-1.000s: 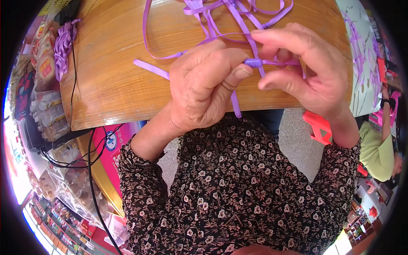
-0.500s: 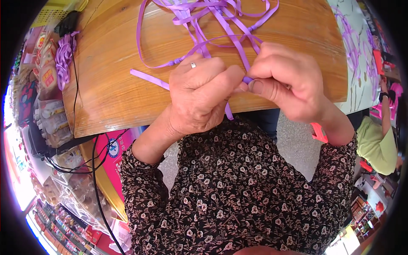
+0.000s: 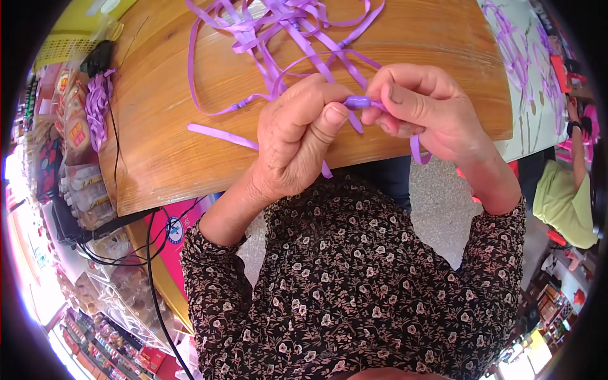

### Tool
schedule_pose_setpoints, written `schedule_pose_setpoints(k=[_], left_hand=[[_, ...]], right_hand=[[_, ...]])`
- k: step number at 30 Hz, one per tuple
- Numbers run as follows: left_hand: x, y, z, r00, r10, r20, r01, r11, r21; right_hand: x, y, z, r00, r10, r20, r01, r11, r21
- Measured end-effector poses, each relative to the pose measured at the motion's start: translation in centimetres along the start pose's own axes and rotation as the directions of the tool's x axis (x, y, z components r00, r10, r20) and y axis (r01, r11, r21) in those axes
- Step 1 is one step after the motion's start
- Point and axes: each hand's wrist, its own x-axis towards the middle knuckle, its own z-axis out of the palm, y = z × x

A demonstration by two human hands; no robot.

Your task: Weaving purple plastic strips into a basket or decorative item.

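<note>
Between my two hands, above the wooden table's near edge, a small purple plastic clasp (image 3: 358,102) sits on a purple ribbon. My left hand (image 3: 297,136) is closed, thumb and index finger pinching at the clasp's left end. From under it a flat ribbon end (image 3: 218,134) sticks out to the left. My right hand (image 3: 421,107) pinches the ribbon just right of the clasp, and a loop of ribbon (image 3: 418,151) hangs below it. Beyond my hands lies a tangle of purple ribbons (image 3: 278,31), with similar small purple pieces on some of them.
A bundle of purple ribbon (image 3: 98,111) hangs at the wooden table's (image 3: 164,164) left edge beside packaged goods (image 3: 79,133) and a black cable (image 3: 149,253). More ribbons (image 3: 513,50) lie on a white marbled table at right. A person in a yellow-green top (image 3: 563,206) is beyond.
My hands have turned, so the clasp between them shows more fully. The right hand now has a ribbon loop hanging below it. My view has shifted slightly, moving the table leftward.
</note>
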Motion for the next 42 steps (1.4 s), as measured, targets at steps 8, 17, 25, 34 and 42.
schedule_pose_setpoints(k=[8,17,25,34,42], left_hand=[[1.3,0.1,1.0,0.996,-0.083,0.029,0.081,0.996,0.043],[4.2,-1.0,-0.4,0.985,0.052,-0.166,0.006,0.944,0.329],[4.2,-2.8,-1.9,0.978,-0.045,-0.203,0.121,0.917,0.381],[4.1,-2.9,-2.1,0.957,-0.061,-0.284,0.167,0.915,0.368],[4.0,-2.6,-5.1,0.822,-0.183,-0.539,0.219,0.976,0.004]], right_hand=[[-1.2,0.6,-3.1,0.995,-0.078,-0.062,0.083,0.993,0.085],[-6.3,-4.7,-12.0,0.793,-0.489,-0.362,0.435,0.872,-0.226],[-12.3,-15.2,-19.9,0.033,-0.76,-0.65,0.457,0.589,-0.666],[-8.0,-9.6,-27.2,0.273,-0.908,-0.318,-0.46,0.167,-0.872],[-1.3,-4.6,-14.4,0.694,-0.71,-0.122,0.192,0.346,-0.918]])
